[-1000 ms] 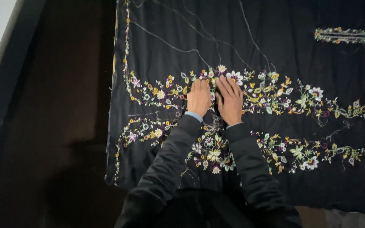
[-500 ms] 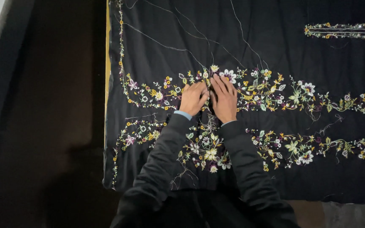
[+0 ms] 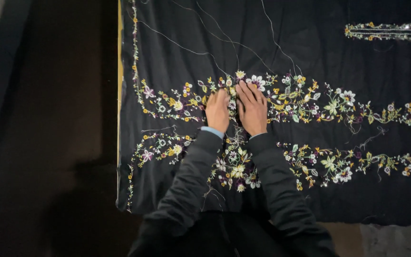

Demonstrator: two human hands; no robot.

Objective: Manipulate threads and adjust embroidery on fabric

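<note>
Black embroidered fabric [image 3: 281, 52], worked with bands of white, yellow and purple flowers, lies spread flat and fills the middle and right of the head view. Both hands rest on its upper floral band [image 3: 310, 102], side by side and nearly touching. The left hand [image 3: 218, 111] lies palm down with its fingers curled in toward the cloth; the right hand [image 3: 252, 108] lies flat with its fingers stretched out and close together, pointing far. Neither is seen to pinch or lift anything, though the fingertips sink into the busy pattern, and whether the left one nips a thread cannot be told.

Dark jacket sleeves [image 3: 191, 181] run from the near edge up to the wrists and cover the middle of the lower floral band [image 3: 338, 164], so part of that stitching is hidden. A sliver of light blue cuff [image 3: 212, 132] shows at the left wrist.

Thin loose pale threads [image 3: 205, 52] trail from the hands toward the far edge, crossing the plain cloth. A narrow yellow border strip [image 3: 120, 85] runs along the fabric's left edge. At far right a short embroidered strip [image 3: 386, 31] is cut off by the frame.

Left of the fabric, a dark brown surface [image 3: 63, 143] sits in deep shadow, its detail hard to make out. At near right, a patch of grey floor [image 3: 396, 240] shows beyond the fabric's hem.
</note>
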